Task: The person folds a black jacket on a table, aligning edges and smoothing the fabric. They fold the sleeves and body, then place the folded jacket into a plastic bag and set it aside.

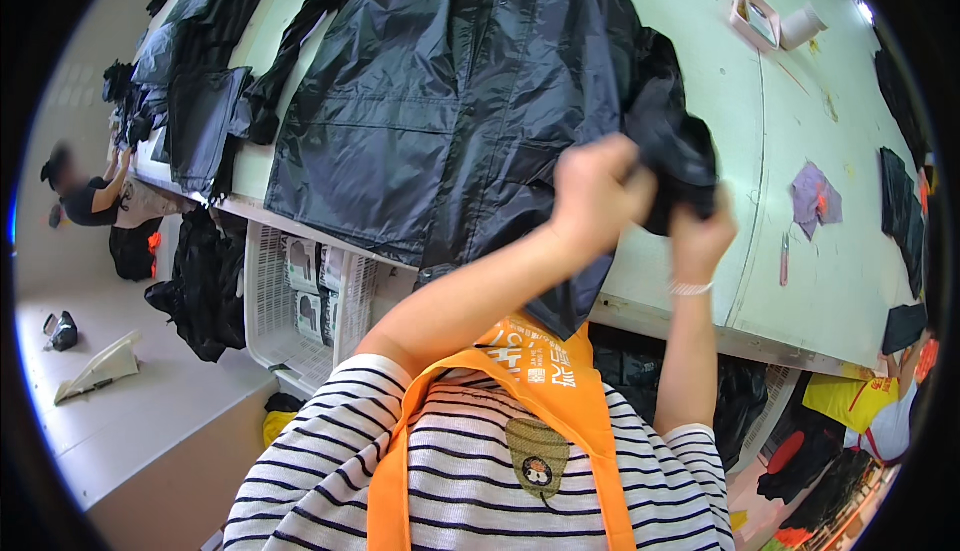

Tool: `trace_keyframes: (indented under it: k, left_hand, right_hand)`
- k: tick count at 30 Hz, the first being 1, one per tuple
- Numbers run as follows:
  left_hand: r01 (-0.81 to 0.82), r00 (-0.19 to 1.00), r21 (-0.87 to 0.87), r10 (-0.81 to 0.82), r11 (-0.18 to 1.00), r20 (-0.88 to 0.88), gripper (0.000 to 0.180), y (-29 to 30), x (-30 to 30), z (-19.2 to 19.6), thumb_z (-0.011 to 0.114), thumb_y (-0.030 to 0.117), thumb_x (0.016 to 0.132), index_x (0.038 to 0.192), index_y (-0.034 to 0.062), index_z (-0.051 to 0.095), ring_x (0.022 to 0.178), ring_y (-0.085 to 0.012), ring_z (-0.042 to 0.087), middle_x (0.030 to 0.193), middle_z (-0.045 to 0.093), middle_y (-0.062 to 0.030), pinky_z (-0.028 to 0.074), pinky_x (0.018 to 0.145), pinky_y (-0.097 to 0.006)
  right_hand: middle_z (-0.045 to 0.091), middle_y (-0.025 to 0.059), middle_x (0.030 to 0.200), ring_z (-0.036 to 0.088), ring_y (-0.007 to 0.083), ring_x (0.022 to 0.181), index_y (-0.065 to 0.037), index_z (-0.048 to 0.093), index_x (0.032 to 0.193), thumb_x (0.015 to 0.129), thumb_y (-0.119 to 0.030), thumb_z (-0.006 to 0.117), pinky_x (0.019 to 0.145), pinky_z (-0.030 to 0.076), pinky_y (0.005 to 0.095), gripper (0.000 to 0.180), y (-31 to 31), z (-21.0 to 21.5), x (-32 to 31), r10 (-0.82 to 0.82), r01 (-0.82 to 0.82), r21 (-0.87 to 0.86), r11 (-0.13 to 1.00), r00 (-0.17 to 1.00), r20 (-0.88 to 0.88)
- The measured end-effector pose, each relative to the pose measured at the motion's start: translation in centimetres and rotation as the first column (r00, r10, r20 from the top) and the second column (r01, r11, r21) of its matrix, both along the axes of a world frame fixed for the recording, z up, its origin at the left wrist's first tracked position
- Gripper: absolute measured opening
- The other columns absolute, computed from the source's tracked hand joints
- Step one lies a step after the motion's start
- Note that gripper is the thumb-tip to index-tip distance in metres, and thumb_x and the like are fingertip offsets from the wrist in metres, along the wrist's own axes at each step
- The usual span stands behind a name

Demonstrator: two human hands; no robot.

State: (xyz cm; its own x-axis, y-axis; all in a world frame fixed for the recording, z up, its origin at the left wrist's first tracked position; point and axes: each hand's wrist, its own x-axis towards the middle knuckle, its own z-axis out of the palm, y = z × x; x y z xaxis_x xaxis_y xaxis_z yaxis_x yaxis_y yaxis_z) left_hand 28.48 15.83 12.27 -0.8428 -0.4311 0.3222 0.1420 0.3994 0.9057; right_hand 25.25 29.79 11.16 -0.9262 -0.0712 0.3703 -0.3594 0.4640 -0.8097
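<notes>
the left hand (598,191), right hand (705,234) and black sleeve (672,141) are blurred, finger placement unclear; the black jacket (385,126) is cut off by the upper edge.

Blurred fingers (622,159) apparently grip the sleeve (672,136) of a black jacket (400,101).

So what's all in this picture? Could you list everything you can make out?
Jacket: one, black, on the table
Worktable: one, pale green, across the centre and right
Other garments: several, dark, table's left end
Tray: one, pinkish, upper right
Cup-like object: one, white, beside tray
Cloth: one, purple, right
Slim tool: one, colour unclear, below cloth
Crate: one, white, left below table edge, boxes inside
Co-worker: one, dark top, far left
Yellow cloth: one, lower right
Apron: one, orange, on wearer
Striped shirt: one, white and black, under apron
Hands: two, bare, left and right gripping jacket's sleeve
</notes>
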Motion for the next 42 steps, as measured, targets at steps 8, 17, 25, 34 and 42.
trace_keyframes:
  k: [8,17,25,34,42]
  left_hand:
    - [0.113,0.971,-0.274,-0.048,0.955,0.233,0.018,2.3,-0.5,-1.5,0.066,0.012,0.067,0.073,0.0021,0.053,0.070,-0.0378,0.060,0.071,0.060,-0.0180,0.048,0.058,-0.044]
    - [0.600,0.759,-0.382,-0.651,0.703,-0.005,0.018,3.8,3.3,3.1,0.066,0.012,0.061,0.076,0.0068,0.057,0.057,-0.0313,0.057,0.063,0.051,-0.0117,0.046,0.052,-0.041]
    - [0.260,0.353,0.675,-0.718,0.691,0.599,0.080,0.9,-0.9,-4.1,0.049,0.069,0.083,0.114,-0.0044,0.059,0.095,-0.0247,0.063,0.106,0.065,-0.0145,0.048,0.081,-0.036]
    - [-0.081,0.736,0.801,-0.506,0.594,0.450,0.039,3.2,-3.5,-4.2,0.056,0.029,0.092,0.099,-0.0100,0.059,0.077,-0.0202,0.063,0.088,0.066,-0.0132,0.050,0.070,-0.031]
    - [0.121,0.829,0.606,-0.416,0.786,0.374,0.042,7.5,-1.3,-6.2,0.053,0.031,0.092,0.099,-0.0093,0.060,0.082,-0.0183,0.058,0.087,0.065,-0.0133,0.045,0.076,-0.031]
  right_hand:
    - [0.054,0.0045,0.074,0.048,0.0125,0.065,-0.002,0.053,0.081,0.077,-0.001,0.067,0.063,0.046,0.0293,0.015,2.7,-2.4,0.7,-0.244,0.243,-0.145,0.959,0.970,0.009]
    - [0.066,0.0112,0.089,0.061,0.0183,0.073,0.001,0.065,0.090,0.078,0.000,0.060,0.065,0.049,0.0290,0.013,8.2,-8.0,1.9,-0.063,0.170,-0.366,0.915,0.956,0.286]
    - [0.060,0.0021,0.072,0.054,0.0090,0.066,0.004,0.061,0.083,0.072,0.014,0.043,0.062,0.045,0.0230,0.024,8.9,-3.8,4.8,-0.058,0.172,-0.371,0.913,0.953,0.299]
    - [0.058,0.0158,0.090,0.056,0.0275,0.072,0.001,0.053,0.088,0.069,0.006,0.063,0.062,0.046,0.0311,0.022,11.5,-0.8,10.6,-0.023,-0.002,0.198,0.980,0.992,0.123]
    - [0.058,0.0108,0.108,0.056,0.0287,0.097,-0.007,0.055,0.121,0.067,0.001,0.069,0.081,0.044,0.0355,0.056,6.5,0.2,9.0,0.068,0.001,0.432,0.902,0.987,-0.144]
